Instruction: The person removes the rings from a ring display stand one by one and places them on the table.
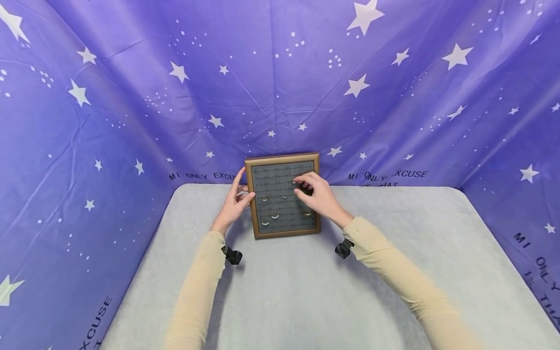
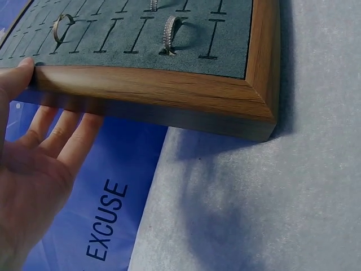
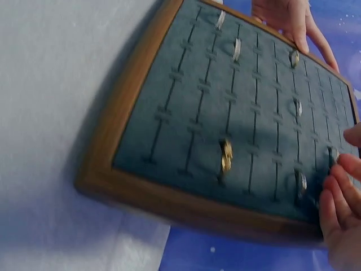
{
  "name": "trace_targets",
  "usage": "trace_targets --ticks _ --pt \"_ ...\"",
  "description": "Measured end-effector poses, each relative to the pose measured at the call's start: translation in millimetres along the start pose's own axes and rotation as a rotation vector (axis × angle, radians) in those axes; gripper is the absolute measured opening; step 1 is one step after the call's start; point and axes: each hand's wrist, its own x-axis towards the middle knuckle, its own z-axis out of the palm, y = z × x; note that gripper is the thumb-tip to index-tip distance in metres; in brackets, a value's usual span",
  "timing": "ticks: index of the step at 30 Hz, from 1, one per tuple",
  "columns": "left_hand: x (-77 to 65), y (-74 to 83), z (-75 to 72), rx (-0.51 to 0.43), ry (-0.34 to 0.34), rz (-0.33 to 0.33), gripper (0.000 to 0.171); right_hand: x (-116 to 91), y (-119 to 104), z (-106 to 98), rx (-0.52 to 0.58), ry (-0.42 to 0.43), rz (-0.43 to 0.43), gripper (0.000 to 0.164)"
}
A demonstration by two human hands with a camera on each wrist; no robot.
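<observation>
A wood-framed ring display board (image 1: 284, 206) with a dark slotted pad stands tilted at the back of the table. My left hand (image 1: 236, 203) grips its left edge, thumb on the front of the frame and fingers behind. At the upper right of the pad is my right hand (image 1: 318, 195), its fingertips at a small ring (image 3: 334, 155) set in a slot. Thumb and index finger are apart in the head view. Several other rings sit in the slots, among them a gold ring (image 3: 226, 156) and a sparkling silver ring (image 2: 170, 35). Another ring (image 3: 302, 182) lies beside the right fingers.
The pale grey table (image 1: 284, 296) extends in front of the board. Close behind hangs a purple star-print cloth (image 1: 271, 87), which also lines both sides. Black wrist cameras, the left one (image 1: 234, 256) and the right one (image 1: 343, 249), hang below the sleeves.
</observation>
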Motion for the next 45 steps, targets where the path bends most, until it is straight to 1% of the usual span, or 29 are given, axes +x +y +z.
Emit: trace_targets --ticks 2,8,12,16,19,25,28,35,38,45 --pt "-0.6 -0.2 0.1 0.014 0.002 -0.002 0.076 -1 -1 5 -0.004 0.023 0.016 0.027" --pt "-0.4 -0.8 0.4 -0.010 0.017 0.004 0.076 0 -4 15 0.016 0.120 0.050 0.020" --pt "0.5 -1.3 1.2 -0.013 0.018 0.012 0.077 4 -7 19 -0.006 0.152 0.098 0.014" --pt "0.9 -1.9 2.1 0.009 0.021 0.018 0.077 6 -9 22 -0.014 0.170 0.125 0.010" --pt "1.2 -2.2 2.9 0.027 0.023 0.017 0.077 6 -9 22 -0.007 0.186 0.130 0.007" --pt "0.9 -2.7 3.8 0.036 0.026 0.029 0.077 5 -8 21 0.002 0.181 0.141 0.005" --pt "0.4 -3.0 3.9 0.034 0.030 0.038 0.077 4 -7 20 0.029 0.177 0.137 0.005" --pt "-0.4 -3.5 3.5 0.034 0.021 0.052 0.077 -6 -3 19 0.112 0.176 0.091 0.006" --pt "-0.6 -4.6 3.2 0.048 0.016 0.058 0.077 -12 -2 19 0.149 0.192 0.101 0.006" --pt "-0.2 -4.6 2.8 0.060 0.016 0.066 0.077 -23 -42 -3 0.240 0.217 0.116 0.005"
